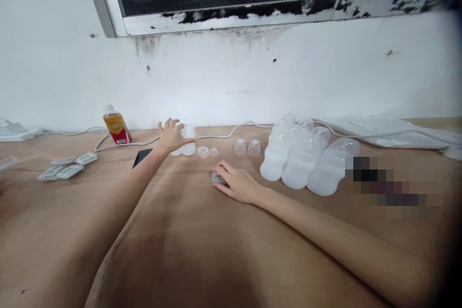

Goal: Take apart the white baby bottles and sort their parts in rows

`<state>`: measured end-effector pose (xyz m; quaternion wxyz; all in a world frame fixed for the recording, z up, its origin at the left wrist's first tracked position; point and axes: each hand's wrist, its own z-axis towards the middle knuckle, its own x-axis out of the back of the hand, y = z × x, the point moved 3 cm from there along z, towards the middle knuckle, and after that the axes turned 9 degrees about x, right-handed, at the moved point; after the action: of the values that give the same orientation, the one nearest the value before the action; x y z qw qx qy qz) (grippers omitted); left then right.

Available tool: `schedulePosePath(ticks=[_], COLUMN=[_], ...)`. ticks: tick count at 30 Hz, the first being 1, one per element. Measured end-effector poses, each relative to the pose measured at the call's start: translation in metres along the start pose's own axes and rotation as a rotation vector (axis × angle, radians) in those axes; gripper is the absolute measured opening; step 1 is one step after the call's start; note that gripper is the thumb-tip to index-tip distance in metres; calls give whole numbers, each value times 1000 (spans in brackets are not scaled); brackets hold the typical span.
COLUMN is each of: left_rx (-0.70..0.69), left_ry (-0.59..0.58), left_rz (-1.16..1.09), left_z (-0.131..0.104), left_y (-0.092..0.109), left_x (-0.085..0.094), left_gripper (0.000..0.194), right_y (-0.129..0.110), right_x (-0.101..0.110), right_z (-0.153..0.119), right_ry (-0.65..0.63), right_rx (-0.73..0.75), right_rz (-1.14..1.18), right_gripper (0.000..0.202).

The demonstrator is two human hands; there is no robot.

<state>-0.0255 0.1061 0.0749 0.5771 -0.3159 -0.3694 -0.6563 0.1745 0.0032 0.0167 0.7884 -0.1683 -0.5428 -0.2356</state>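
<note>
My left hand (171,135) is spread, fingers apart, beside two white translucent bottles (188,147) standing near the wall; its thumb reaches across one of them. Whether it touches them is unclear. My right hand (236,184) has its fingers and thumb round a small clear nipple with a ring (218,178), low on the table. Between the hands lie a white ring (203,152) and a loose clear nipple (214,151). Behind my right hand stand two clear domed caps (239,147).
Several capped white bottles (298,168) stand grouped at the right, before plastic bags (393,134). A drink bottle (117,125), a dark phone (142,158) and several small packs (70,171) are at the left. A white cable (234,130) runs along the wall.
</note>
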Motion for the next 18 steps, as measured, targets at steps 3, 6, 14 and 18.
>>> schedulePosePath(ticks=[3,6,14,18], left_rx=[26,21,-24,-63], left_ry=[-101,-105,-136,-147], left_rz=[11,38,91,90], left_z=[-1,-1,-2,0], left_y=[-4,-6,-8,-7], left_x=[-3,0,4,7], left_gripper=[64,66,67,70], right_y=[0,0,5,21], right_x=[1,3,4,-1], right_z=[0,0,-1,4], right_ry=[-4,-4,111,0], right_rx=[-9,-27,-135,-303], right_rz=[8,43,135,114], right_gripper=[35,36,37,33])
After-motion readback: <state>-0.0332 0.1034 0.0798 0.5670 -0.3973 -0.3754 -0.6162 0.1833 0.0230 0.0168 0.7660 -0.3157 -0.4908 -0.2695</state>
